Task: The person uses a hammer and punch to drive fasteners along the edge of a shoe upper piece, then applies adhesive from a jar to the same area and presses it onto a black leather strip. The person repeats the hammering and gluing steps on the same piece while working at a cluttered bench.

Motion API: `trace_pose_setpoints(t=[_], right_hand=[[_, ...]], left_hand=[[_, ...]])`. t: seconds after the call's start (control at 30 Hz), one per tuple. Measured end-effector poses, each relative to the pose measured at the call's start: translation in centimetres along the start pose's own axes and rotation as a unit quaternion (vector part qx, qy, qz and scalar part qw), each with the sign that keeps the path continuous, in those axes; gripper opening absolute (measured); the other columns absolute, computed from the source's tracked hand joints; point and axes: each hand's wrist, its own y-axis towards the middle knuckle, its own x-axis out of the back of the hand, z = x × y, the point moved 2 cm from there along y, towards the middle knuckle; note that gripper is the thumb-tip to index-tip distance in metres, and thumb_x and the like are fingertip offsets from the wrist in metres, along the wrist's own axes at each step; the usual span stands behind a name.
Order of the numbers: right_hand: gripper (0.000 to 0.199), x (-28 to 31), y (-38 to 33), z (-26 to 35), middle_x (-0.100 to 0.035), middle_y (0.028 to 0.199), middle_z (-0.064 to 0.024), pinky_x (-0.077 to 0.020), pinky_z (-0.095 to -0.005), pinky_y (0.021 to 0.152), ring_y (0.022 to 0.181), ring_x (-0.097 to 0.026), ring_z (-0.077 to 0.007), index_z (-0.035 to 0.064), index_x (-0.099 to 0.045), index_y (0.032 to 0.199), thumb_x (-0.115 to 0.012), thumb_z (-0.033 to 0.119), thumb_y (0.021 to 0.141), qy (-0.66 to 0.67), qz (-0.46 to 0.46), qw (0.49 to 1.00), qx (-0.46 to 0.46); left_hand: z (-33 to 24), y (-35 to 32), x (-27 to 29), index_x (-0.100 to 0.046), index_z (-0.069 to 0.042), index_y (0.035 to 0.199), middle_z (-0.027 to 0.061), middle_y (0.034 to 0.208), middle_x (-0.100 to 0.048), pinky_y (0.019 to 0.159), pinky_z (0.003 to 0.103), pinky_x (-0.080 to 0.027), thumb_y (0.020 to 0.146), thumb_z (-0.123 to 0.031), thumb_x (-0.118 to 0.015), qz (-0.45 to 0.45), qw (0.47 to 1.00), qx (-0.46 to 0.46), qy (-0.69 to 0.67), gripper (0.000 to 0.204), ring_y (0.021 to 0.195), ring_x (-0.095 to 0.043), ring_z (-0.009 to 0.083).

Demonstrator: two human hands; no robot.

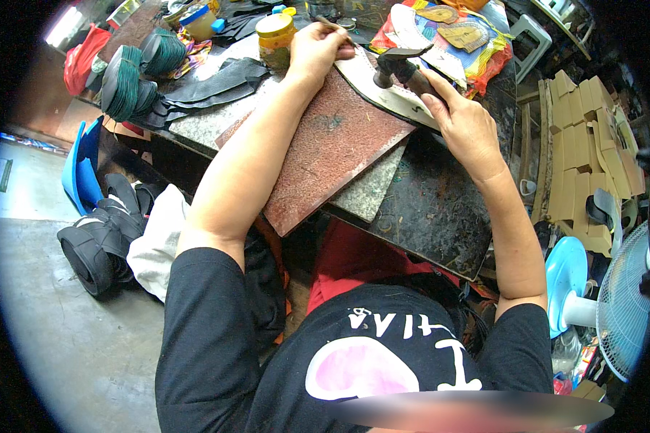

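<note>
My right hand [464, 123] grips the handle of a dark hammer [399, 63]. Its head rests on a pale, sole-shaped flat piece [383, 90] at the far edge of a reddish-brown slab [325, 151]. My left hand [312, 52] lies on the left end of that pale piece, fingers curled around a thin brown stick-like tool [334, 27]. A yellow-lidded jar [274, 36] stands just left of this hand. Both forearms reach up from the lower edge over the slab.
The slab lies on a grey stone plate [368, 191] and a dark worktop [433, 209]. Green cord spools [123, 83] and black strips [220, 79] sit at the left. Black shoes [97, 242] lie on the floor; cardboard pieces [585, 166] and a fan [621, 303] are at the right.
</note>
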Motion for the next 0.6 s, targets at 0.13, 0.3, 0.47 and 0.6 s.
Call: trace_pose_setpoints(t=[0.13, 0.3, 0.47, 0.6], right_hand=[[0.043, 0.2, 0.0, 0.3, -0.069, 0.094, -0.0223, -0.0526, -0.0489, 0.077, 0.09, -0.067, -0.041, 0.0323, -0.053, 0.138, -0.051, 0.046, 0.098, 0.003, -0.002, 1.0, 0.003], [0.042, -0.3, 0.0, -0.2, -0.07, 0.095, -0.0219, -0.0528, -0.0482, 0.078, 0.091, -0.067, -0.0408, 0.0319, -0.054, 0.138, -0.052, 0.046, 0.098, -0.001, 0.0, 1.0, -0.007], [0.037, 1.1, 0.9, 0.3, -0.071, 0.093, -0.0173, -0.0552, -0.0463, 0.075, 0.088, -0.068, -0.0391, 0.0304, -0.06, 0.13, -0.051, 0.046, 0.097, 0.015, -0.029, 0.999, 0.023], [0.035, 5.2, 2.3, 0.4, -0.07, 0.098, -0.0181, -0.0532, -0.0465, 0.077, 0.092, -0.068, -0.0374, 0.0282, -0.065, 0.125, -0.056, 0.045, 0.096, 0.179, -0.164, 0.965, 0.101]], left_hand=[[0.3, 0.3, -0.2, -0.067, 0.005, 0.099, 0.0102, 0.085, -0.071, 0.065, 0.024, -0.058, 0.091, -0.008, -0.066, 0.024, 0.998, -0.022, 0.062, 0.015, 0.071, -0.071, 0.014], [0.0, 0.3, -0.1, -0.068, 0.004, 0.097, 0.0089, 0.083, -0.072, 0.065, 0.025, -0.058, 0.09, -0.009, -0.068, 0.046, 0.991, -0.061, 0.114, 0.015, 0.071, -0.07, 0.0122], [-1.4, -0.5, -0.6, -0.069, 0.0, 0.096, 0.0111, 0.081, -0.073, 0.067, 0.031, -0.056, 0.086, -0.013, -0.07, 0.077, 0.942, -0.178, 0.275, 0.015, 0.071, -0.071, 0.0167], [-2.3, -1.1, -1.4, -0.068, -0.002, 0.104, 0.018, 0.09, -0.071, 0.075, 0.034, -0.055, 0.085, -0.016, -0.072, 0.06, 0.864, -0.285, 0.41, 0.024, 0.081, -0.071, 0.0296]])
